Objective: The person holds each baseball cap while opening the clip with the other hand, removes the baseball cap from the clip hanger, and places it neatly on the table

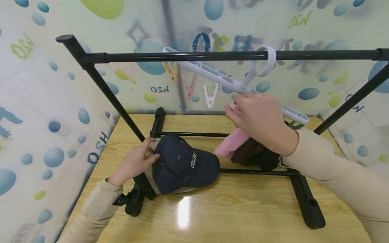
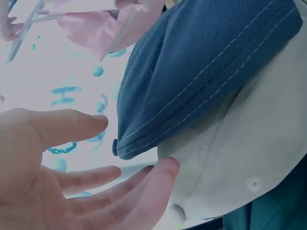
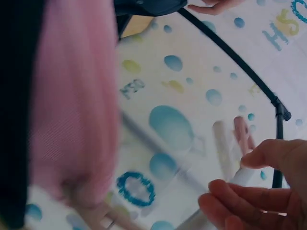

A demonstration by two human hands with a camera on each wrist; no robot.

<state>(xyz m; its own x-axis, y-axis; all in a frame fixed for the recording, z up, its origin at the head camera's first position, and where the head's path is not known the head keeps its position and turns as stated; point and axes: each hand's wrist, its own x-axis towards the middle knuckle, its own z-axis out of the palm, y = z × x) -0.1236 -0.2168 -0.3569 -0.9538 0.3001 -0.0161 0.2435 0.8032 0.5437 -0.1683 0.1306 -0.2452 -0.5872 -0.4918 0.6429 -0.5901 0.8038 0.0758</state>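
A navy cap [image 1: 179, 165] with white lettering tops a stack at the left, over a light beige cap [image 2: 211, 163] and a dark green one [image 2: 259, 211]. Beside this stack my left hand [image 1: 138, 162] spreads its fingers, fingertips right at the beige cap's edge. A pale hanger [image 1: 222, 81] hooks over the black rail, slanting down to the right. My right hand [image 1: 262, 118] grips its bar near the middle, thumb and fingers on either side. Below that hand hang a pink cap [image 1: 232, 143], a brown one [image 1: 249, 152] and a black one [image 1: 270, 163], partly hidden by the arm.
Yellow [image 1: 171, 71], pink [image 1: 188, 86] and white clothespins [image 1: 210, 96] dangle from the hanger's left half. The rack's black top rail [image 1: 182, 57] crosses the view; its feet [image 1: 307, 202] stand on the wooden table [image 1: 231, 209]. Patterned walls stand behind and at both sides.
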